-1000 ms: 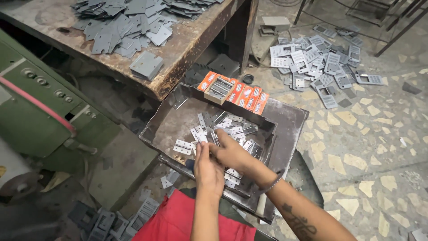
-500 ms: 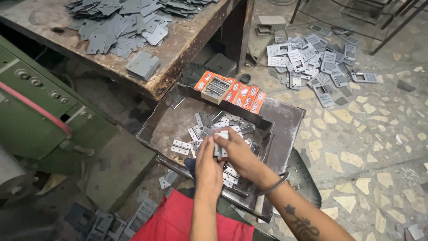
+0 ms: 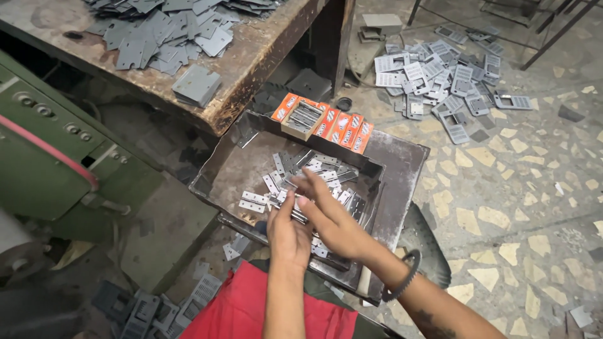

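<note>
Both hands meet over the dark metal tray [image 3: 402, 163]: left hand [image 3: 287, 233] pinches small silver hinges [image 3: 290, 210], right hand [image 3: 331, 216] spread above them.

Worn wooden worktop [image 3: 251, 59] at upper left carries a loose heap of flat grey metal plates [image 3: 163, 28], with one small stack of plates [image 3: 196, 85] near its chipped front edge. Speckled stone floor [image 3: 521, 188] carries a scattered pile of grey slotted metal parts [image 3: 440, 78] at upper right, plus more grey parts [image 3: 151, 311] at lower left. Dark metal tray [image 3: 402, 169] carries small silvery hinges [image 3: 314, 172] and orange boxes [image 3: 326, 122] along its far rim.
</note>
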